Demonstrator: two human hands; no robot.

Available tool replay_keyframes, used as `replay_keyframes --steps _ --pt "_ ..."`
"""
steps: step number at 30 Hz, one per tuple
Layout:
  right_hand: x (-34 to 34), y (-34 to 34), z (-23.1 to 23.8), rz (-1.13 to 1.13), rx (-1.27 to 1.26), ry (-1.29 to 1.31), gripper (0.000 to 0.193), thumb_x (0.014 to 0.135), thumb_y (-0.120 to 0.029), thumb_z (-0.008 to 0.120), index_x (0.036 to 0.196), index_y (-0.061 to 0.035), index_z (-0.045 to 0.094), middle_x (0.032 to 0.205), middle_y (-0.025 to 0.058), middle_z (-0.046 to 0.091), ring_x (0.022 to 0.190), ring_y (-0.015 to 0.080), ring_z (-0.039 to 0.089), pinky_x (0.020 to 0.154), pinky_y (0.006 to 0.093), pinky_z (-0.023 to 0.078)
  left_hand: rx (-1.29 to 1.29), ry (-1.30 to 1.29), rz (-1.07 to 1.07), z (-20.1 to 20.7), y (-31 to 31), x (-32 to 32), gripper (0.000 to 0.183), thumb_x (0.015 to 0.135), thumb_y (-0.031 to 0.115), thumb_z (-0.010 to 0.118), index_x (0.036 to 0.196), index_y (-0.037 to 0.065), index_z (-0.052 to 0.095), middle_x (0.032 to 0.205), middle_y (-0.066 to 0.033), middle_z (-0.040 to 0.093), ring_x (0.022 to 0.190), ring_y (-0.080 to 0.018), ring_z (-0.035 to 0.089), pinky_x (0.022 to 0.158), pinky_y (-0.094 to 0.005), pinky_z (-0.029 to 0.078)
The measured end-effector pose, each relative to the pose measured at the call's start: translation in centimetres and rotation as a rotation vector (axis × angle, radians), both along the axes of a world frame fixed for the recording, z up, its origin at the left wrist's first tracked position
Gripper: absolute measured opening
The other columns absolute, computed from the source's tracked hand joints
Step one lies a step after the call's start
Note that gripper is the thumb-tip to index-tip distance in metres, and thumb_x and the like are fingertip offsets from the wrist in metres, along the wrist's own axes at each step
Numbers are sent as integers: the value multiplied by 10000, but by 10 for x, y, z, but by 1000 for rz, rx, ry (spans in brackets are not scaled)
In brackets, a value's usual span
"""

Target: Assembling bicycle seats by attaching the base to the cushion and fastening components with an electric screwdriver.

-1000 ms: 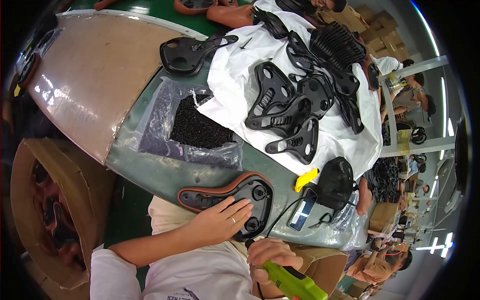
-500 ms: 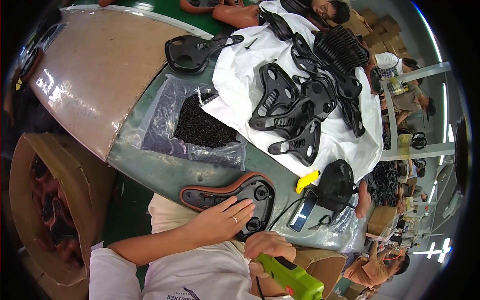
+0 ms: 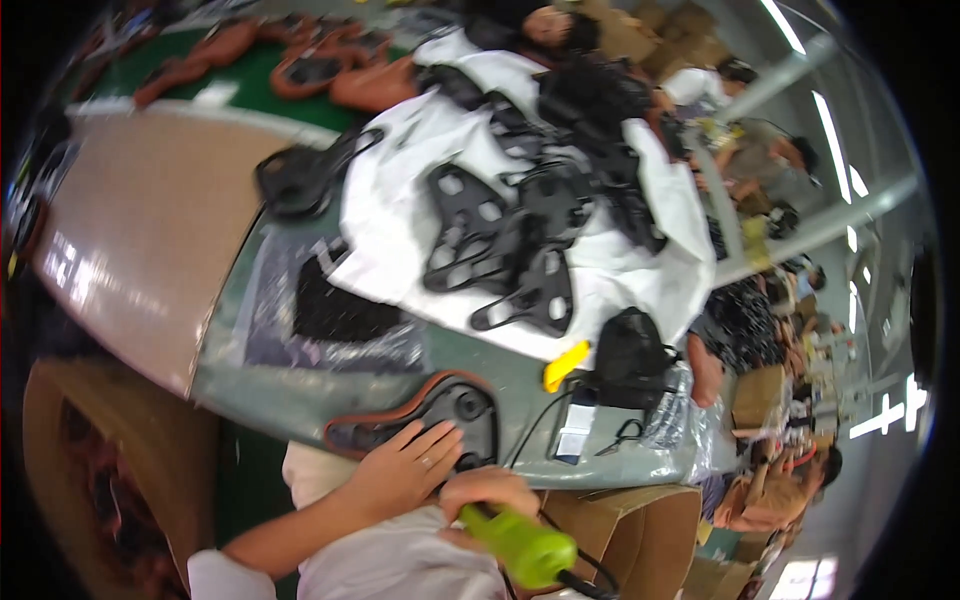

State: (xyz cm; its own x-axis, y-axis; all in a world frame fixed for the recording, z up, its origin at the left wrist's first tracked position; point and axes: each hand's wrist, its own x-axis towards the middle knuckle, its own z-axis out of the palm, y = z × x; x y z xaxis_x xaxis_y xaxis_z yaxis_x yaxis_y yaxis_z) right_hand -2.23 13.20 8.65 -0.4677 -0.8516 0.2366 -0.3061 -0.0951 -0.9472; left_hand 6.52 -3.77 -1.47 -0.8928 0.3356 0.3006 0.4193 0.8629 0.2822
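- My left hand (image 3: pixel 408 465) lies flat with fingers stretched out, pressing on the saddle (image 3: pixel 435 406) rather than gripping it.
- My right hand (image 3: pixel 490 497) is clenched round the green power tool (image 3: pixel 528 548), just beside my left; the tool's tip is hidden from me.
- The saddle sits at the near edge of the worktable (image 3: pixel 510 385), black underside up, reddish-brown rim curving round it.
- To the saddle's right, a phone (image 3: pixel 575 432) lies by that same near edge, with a yellow-handled cutter (image 3: pixel 567 366) farther in.
- Beyond the saddle, toward the left end, is an opened plastic bag (image 3: pixel 272 305) of small black pieces (image 3: pixel 345 310).
- A white sheet (image 3: pixel 390 230) covers the far side, bearing black saddle shells (image 3: pixel 545 295).
- Below the left end stands a cardboard box (image 3: pixel 150 420).
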Motion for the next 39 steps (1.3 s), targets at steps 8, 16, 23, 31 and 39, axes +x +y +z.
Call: replay_keyframes --steps 8,16,23,31,39 --pt "-5 9 -2 255 -864 -107 302 1009 -198 722 1122 51 595 941 139 715 778 239 716 660 333 561 221 -216 392 31 -30 4 973 586 483 946 1337 -31 599 1287 -215 636 1202 -456 598 1104 -529 448" --pt "4 46 24 340 -821 264 376 924 -223 825 1167 -19 624 909 136 699 748 302 677 650 439 542 657 -479 108 58 45 -29 883 767 417 930 1500 76 573 1306 -257 705 1111 -381 715 954 -456 564" --pt "-11 66 84 216 -963 42 394 955 -344 816 1102 2 699 1013 187 752 859 369 729 752 482 592 851 -690 97 64 58 -67 232 986 121 735 1180 -4 760 1077 -129 775 965 -211 711 870 -335 558" --pt "-23 14 -61 133 -1269 421 272 903 -218 845 1039 -7 739 1001 148 758 887 281 720 782 396 574 -332 -131 549 67 -85 -85 189 974 203 692 979 15 712 1008 -223 718 997 -408 674 864 -519 544" --pt "-36 16 -61 157 -1568 676 174 851 -92 873 976 -17 778 990 110 764 914 194 711 812 310 556 -144 -82 563 62 -105 -92 268 1015 250 663 1004 -9 732 1002 -234 727 967 -432 676 844 -506 539"
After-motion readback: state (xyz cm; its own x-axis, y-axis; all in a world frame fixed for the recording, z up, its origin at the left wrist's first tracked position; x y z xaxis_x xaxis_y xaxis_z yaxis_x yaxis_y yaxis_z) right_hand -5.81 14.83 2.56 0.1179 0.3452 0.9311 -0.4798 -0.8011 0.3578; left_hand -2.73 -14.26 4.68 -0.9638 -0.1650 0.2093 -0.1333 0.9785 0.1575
